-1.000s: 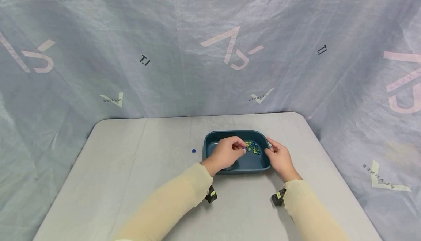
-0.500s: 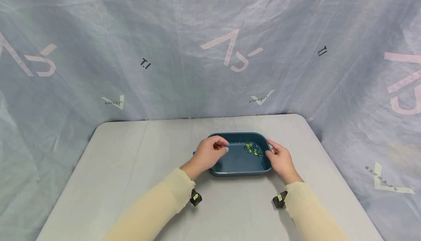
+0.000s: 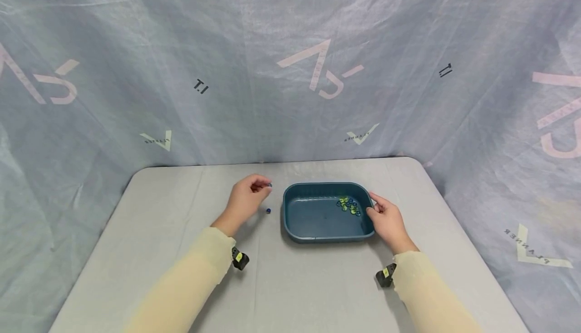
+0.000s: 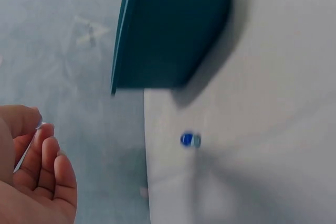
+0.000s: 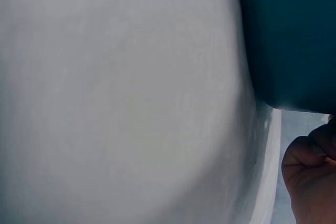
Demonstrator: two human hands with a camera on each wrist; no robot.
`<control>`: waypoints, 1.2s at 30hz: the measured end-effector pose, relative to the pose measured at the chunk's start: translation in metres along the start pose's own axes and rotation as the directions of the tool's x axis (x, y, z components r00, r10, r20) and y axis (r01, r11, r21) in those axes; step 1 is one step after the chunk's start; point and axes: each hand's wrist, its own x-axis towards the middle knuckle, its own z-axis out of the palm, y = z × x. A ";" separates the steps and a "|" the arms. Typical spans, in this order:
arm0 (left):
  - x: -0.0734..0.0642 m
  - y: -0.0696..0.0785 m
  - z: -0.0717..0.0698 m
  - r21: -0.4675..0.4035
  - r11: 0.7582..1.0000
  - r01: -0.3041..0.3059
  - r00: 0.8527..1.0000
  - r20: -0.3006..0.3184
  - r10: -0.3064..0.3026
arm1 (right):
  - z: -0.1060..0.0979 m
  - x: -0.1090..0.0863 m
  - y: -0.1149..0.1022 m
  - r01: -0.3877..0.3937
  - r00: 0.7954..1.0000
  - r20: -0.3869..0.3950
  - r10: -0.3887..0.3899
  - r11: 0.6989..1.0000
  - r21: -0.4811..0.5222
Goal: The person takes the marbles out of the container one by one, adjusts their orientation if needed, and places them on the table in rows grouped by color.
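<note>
My left hand [image 3: 247, 197] is above the table, left of the blue plastic tray [image 3: 327, 239]. Its thumb and fingertip pinch a small shiny glass bead [image 4: 40, 124], mostly covered by the fingers. On the table just below that hand lies a small blue glass bead [image 3: 268, 211], also seen in the left wrist view. My right hand [image 3: 388, 222] grips the tray's right rim between thumb and fingers. Several blue and yellow-green glass beads [image 3: 348, 205] lie together inside the tray, toward its right end.
The tray stands on a pale cloth-covered table [image 3: 317, 287] with rounded far corners. Behind and at both sides hangs a grey printed fabric curtain [image 3: 254, 96]. Each wrist wears a small black camera [image 3: 240, 259].
My left hand has moved left, from above the beads in the tray out past its left rim, with a small bead between the fingertips. My right hand keeps its grip on the rim.
</note>
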 end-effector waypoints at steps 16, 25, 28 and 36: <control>-0.007 -0.045 -0.025 -0.014 0.997 0.070 0.997 -0.027 -0.070 | 0.002 -0.001 0.001 -0.007 1.000 -0.005 0.007 1.000 0.003; -0.015 -0.076 -0.014 -0.031 0.994 0.104 0.994 -0.017 -0.105 | 0.002 0.000 -0.001 -0.004 1.000 -0.008 0.004 1.000 -0.005; -0.018 -0.080 -0.013 -0.023 0.994 0.110 0.994 -0.025 -0.111 | 0.001 0.000 -0.002 -0.002 1.000 -0.005 0.002 1.000 -0.004; -0.019 -0.094 -0.010 -0.028 0.986 0.166 0.985 -0.033 -0.167 | 0.000 0.000 0.000 -0.002 1.000 -0.005 0.002 1.000 0.002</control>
